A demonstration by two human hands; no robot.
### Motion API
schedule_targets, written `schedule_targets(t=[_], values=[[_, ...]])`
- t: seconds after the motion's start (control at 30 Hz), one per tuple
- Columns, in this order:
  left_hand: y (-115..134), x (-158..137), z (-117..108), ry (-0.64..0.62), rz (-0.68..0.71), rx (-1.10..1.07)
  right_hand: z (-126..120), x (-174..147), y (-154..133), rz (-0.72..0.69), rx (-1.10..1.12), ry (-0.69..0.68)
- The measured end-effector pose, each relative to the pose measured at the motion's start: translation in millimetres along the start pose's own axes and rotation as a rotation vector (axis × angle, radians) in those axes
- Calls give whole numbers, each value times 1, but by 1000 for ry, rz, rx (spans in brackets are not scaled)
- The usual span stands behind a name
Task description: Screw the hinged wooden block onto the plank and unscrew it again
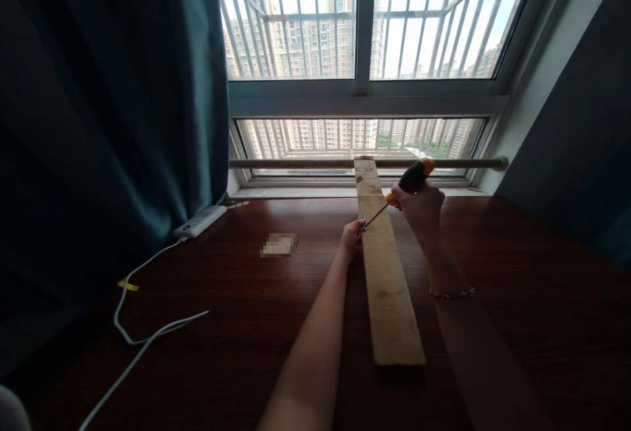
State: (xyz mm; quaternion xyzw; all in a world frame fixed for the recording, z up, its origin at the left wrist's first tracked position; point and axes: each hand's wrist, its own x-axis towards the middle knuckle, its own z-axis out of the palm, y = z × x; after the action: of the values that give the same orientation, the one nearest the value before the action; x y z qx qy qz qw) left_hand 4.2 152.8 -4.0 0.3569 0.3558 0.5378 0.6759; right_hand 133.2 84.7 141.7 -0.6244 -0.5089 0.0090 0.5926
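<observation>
Black-handled screwdriver [411, 179] in right hand [424, 207], left hand [351, 236] at wooden board [393, 299]

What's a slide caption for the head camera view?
Right hand holding a screwdriver to a small metal piece at the edge of a wooden plank, left hand alongside.

text: none legible | pixelated patch [279, 246]: unreadable | white corded device [201, 221]: nothing readable

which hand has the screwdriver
The right hand, the one with a bracelet on its arm, grips the screwdriver by its handle. The left hand is instead at the wooden board's left edge, by a small metal piece.
</observation>
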Motion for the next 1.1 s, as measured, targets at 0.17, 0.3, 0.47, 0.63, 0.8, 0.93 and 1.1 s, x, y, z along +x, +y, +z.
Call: schedule_targets(t=[0.17,0.3,0.47,0.63,0.8,0.93,1.1], values=[[2,-2,1,-66,48,44,4,-3,-2,-27,-4,-18],[5,-6,3,-76,1,41,4,-3,-1,-30,-18,-11],[8,-10,5,-88,-43,1,2,0,-1,-17,-10,-52],[12,-15,8,-79,-96,-41,-3,0,-5,59,267,-283],[12,-15,8,-79,-78,-38,-14,0,-12,135,666,-530],[10,-13,7,-97,-29,-8,-18,0,-15,145,643,-553],[7,-10,5,-105,8,28,-10,-5,-17,1,309,-303]])
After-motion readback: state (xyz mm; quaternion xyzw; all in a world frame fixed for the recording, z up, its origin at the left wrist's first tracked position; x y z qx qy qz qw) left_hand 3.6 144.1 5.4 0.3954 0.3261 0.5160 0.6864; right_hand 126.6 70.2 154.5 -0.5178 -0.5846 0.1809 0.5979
